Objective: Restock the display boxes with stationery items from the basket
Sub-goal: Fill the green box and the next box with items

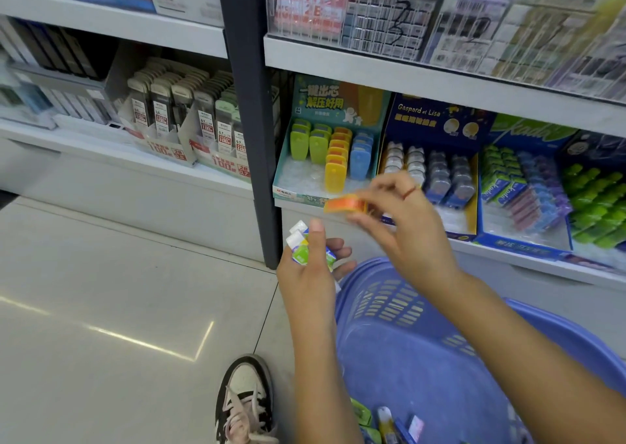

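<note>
Now pinching an orange item (343,203) between thumb and fingers of the right hand (406,233), held just in front of the teal display box (338,103). Gripping two green-and-white erasers (298,247) in the curled left hand (310,274), right beside the rim of the blue basket (367,264)

A thin red band (410,192) circles one finger of the right hand (403,227). Both forearms (508,342) are bare. Below the left hand (308,267), a black-and-white sneaker (245,399) has pale pinkish laces (242,420).

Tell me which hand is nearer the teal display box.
Right. The right hand, pinching an orange item, hovers in front of the teal display box; the left hand, gripping erasers, is lower.
</note>
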{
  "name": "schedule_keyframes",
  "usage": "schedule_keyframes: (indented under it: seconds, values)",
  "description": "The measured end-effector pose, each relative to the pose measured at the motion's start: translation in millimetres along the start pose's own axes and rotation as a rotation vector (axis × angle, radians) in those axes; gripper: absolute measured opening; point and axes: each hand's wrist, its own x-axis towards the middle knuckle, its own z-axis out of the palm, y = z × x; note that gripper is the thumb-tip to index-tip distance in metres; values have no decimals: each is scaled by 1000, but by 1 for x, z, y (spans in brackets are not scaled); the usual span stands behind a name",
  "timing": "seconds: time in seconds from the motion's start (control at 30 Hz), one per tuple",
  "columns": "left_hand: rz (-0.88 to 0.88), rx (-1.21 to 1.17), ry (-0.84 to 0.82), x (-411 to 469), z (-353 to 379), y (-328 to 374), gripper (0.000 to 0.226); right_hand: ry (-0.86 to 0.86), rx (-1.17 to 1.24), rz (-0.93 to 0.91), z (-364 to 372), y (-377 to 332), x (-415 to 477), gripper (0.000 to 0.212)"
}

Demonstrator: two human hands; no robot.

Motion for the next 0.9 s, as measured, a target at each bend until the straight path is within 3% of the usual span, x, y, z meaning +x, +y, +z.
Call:
schedule_keyframes:
  seconds: [0.13,0.33,0.73,0.9]
  values:
    - [-65,13,88,3,-3,-1,34,100,75,140,0,15,35,23]
    - [-127,-42,124,5,-5,-2,32,-48,-89,65,22,31,56,23]
    - [-201,-153,102,9,-10,-5,37,-187,-232,-66,25,33,65,25]
    - [-247,-267,128,9,-11,0,30,-159,-59,76,16,35,70,23]
